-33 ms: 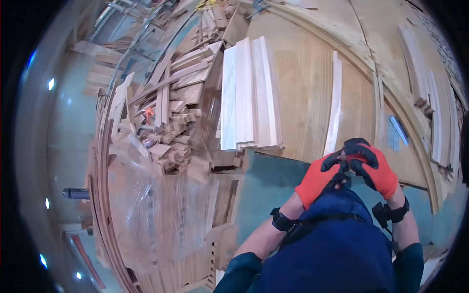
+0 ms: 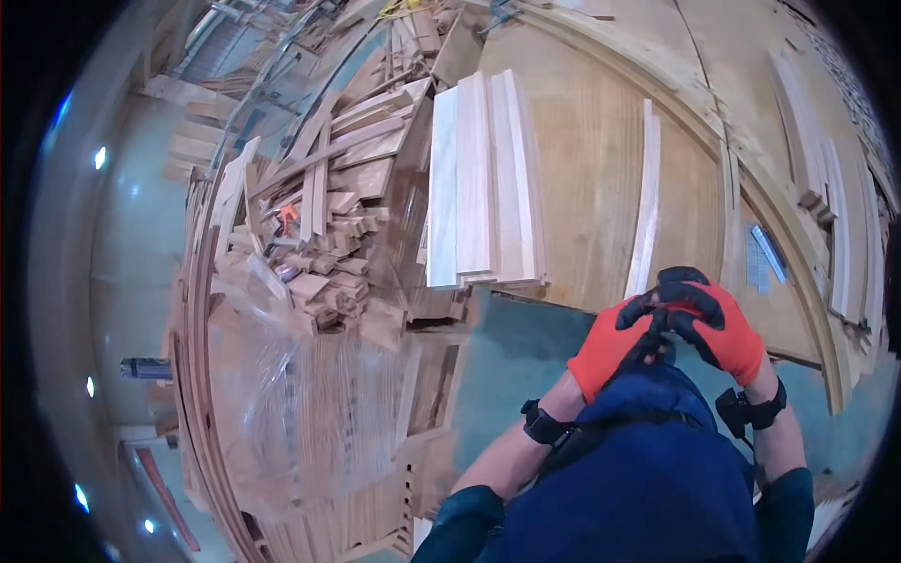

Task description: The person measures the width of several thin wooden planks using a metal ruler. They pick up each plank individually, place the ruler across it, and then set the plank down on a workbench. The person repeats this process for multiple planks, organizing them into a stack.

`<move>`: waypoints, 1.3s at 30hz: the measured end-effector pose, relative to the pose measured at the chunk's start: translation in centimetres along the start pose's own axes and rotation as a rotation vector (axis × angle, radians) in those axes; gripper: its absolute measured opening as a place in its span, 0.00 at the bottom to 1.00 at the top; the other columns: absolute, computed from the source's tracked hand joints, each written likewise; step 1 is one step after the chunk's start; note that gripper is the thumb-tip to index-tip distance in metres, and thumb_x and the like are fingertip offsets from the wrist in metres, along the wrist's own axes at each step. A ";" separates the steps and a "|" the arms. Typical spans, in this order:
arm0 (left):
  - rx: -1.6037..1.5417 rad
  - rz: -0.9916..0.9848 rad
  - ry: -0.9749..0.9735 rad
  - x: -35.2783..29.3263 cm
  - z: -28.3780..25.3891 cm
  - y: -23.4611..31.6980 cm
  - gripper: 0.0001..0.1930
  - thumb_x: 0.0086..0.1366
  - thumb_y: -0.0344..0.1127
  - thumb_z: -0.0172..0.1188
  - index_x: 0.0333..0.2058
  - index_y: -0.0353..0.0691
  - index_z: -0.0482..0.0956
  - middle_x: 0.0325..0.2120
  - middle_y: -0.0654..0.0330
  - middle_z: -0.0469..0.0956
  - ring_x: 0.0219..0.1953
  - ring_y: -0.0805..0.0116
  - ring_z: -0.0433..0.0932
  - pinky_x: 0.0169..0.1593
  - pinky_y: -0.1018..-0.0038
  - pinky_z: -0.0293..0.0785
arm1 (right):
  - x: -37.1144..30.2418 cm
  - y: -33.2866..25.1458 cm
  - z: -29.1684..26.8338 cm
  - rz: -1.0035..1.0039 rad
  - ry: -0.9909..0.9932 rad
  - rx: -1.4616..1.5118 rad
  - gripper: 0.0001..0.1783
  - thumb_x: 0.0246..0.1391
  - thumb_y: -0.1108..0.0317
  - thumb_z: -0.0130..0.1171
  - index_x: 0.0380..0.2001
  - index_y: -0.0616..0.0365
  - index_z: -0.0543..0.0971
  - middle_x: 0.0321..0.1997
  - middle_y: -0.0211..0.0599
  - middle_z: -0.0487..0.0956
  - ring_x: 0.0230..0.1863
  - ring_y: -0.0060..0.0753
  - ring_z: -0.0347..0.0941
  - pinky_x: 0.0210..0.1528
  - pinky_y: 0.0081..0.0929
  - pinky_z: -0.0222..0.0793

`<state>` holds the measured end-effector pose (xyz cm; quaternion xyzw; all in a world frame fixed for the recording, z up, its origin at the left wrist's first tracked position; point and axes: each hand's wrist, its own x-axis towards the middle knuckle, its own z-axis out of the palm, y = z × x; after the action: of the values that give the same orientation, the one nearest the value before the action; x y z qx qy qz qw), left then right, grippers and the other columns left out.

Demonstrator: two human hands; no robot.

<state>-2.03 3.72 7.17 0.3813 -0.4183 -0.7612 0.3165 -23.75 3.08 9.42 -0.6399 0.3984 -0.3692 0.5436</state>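
In front of my chest, at the near edge of the workbench, both hands are drawn together in red gloves with black fingers. My left hand (image 2: 610, 342) has its fingers bent inward against the other glove. Fingers curled, my right hand (image 2: 721, 327) meets it from the right. Whatever sits between the fingertips, if anything, is too small and dark to make out. Just beyond the gloves, a narrow pale wood strip (image 2: 646, 202) lies lengthwise on the wooden benchtop (image 2: 587, 197). Left of it rests a stack of pale boards (image 2: 476, 188).
A heap of wood offcuts (image 2: 328, 272) with an orange-handled tool (image 2: 289, 218) fills the left. Nearer stands a stack under clear plastic film (image 2: 310, 403). A curved wooden rail (image 2: 784, 239) crosses the right, with a metal-and-blue tool (image 2: 768, 251) beside it and more strips (image 2: 798, 141) beyond.
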 end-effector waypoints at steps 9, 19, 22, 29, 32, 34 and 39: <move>0.133 0.175 0.149 -1.5 -3.6 -1.8 0.14 0.70 0.39 0.60 0.50 0.37 0.80 0.35 0.63 0.82 0.37 0.76 0.78 0.41 0.77 0.75 | 1.2 1.1 2.8 0.018 -0.111 -0.257 0.27 0.55 0.64 0.64 0.58 0.60 0.76 0.58 0.52 0.77 0.60 0.53 0.74 0.63 0.41 0.69; -0.541 0.169 0.384 2.1 -10.1 0.2 0.11 0.72 0.39 0.60 0.45 0.39 0.78 0.31 0.60 0.79 0.30 0.68 0.79 0.31 0.73 0.77 | -2.0 3.7 -3.9 0.373 0.094 -0.670 0.20 0.56 0.53 0.59 0.47 0.52 0.80 0.46 0.47 0.82 0.49 0.55 0.77 0.51 0.42 0.74; -0.519 0.127 0.339 3.9 -10.5 -1.7 0.13 0.73 0.44 0.58 0.48 0.43 0.78 0.33 0.62 0.79 0.32 0.68 0.78 0.33 0.72 0.75 | -3.5 4.7 -6.4 0.499 0.114 -0.618 0.17 0.58 0.53 0.57 0.42 0.51 0.83 0.42 0.46 0.84 0.45 0.51 0.80 0.49 0.42 0.75; -0.559 0.100 0.263 7.3 -11.7 -5.8 0.14 0.74 0.39 0.54 0.55 0.46 0.75 0.40 0.62 0.80 0.33 0.64 0.78 0.35 0.67 0.76 | -0.9 6.3 -4.8 0.540 0.116 -0.639 0.19 0.56 0.50 0.58 0.38 0.52 0.85 0.36 0.45 0.85 0.37 0.47 0.82 0.44 0.41 0.76; -0.360 -0.038 0.300 8.0 -9.2 -4.6 0.13 0.74 0.41 0.55 0.51 0.42 0.78 0.33 0.57 0.80 0.29 0.65 0.80 0.31 0.70 0.80 | 0.5 6.0 -4.9 0.638 0.110 -0.511 0.20 0.55 0.51 0.57 0.33 0.57 0.86 0.29 0.46 0.85 0.33 0.44 0.82 0.41 0.40 0.76; -0.197 0.010 0.321 8.9 -9.2 -5.3 0.15 0.72 0.42 0.60 0.48 0.37 0.79 0.32 0.59 0.82 0.30 0.70 0.82 0.32 0.73 0.80 | 1.5 6.4 -5.1 0.513 0.066 -0.578 0.19 0.53 0.53 0.58 0.34 0.59 0.85 0.31 0.48 0.84 0.33 0.47 0.81 0.41 0.40 0.75; -0.305 0.020 0.282 10.1 -9.7 -5.5 0.12 0.71 0.41 0.62 0.41 0.38 0.78 0.31 0.60 0.81 0.27 0.71 0.79 0.27 0.75 0.75 | 3.7 6.5 -5.3 0.514 -0.015 -0.640 0.19 0.54 0.55 0.56 0.38 0.58 0.85 0.35 0.49 0.84 0.36 0.48 0.81 0.42 0.40 0.74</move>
<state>0.20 -5.72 -4.33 0.4274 -0.2538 -0.7516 0.4335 -27.73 -2.98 3.85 -0.6591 0.6359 -0.0741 0.3946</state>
